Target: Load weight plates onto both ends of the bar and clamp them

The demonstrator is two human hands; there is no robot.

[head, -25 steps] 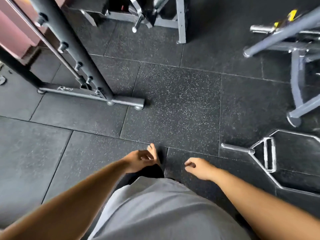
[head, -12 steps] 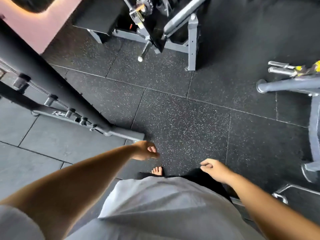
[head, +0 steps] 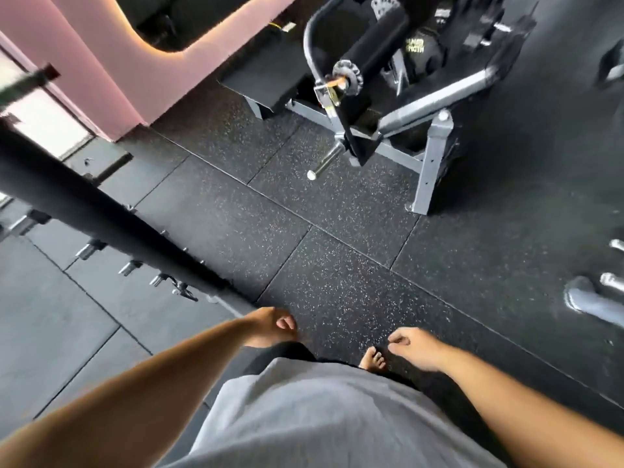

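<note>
The left hand (head: pixel 270 327) and right hand (head: pixel 417 344) hang loosely curled, empty. A black, yellow-lettered disc (head: pixel 420 47), seemingly a weight plate, lies well ahead, nearer the right hand.

Floor (head: pixel 337 265): black rubber tiles, white-flecked, seams running diagonally. Tiles at near left look plainer and greyer. Far centre: grey steel machine frame (head: pixel 429 173) stands on it, one upright leg planted close to a seam. Left: black rack post (head: pixel 101 211) slants down to a grey base rail (head: pixel 224 305) lying flat on the tiles. Right edge: grey tube foot (head: pixel 587 304), partly out of view. Near centre: one bare foot (head: pixel 372 359) on a tile. Far left: pink wall (head: pixel 111 96) meets the floor.
</note>
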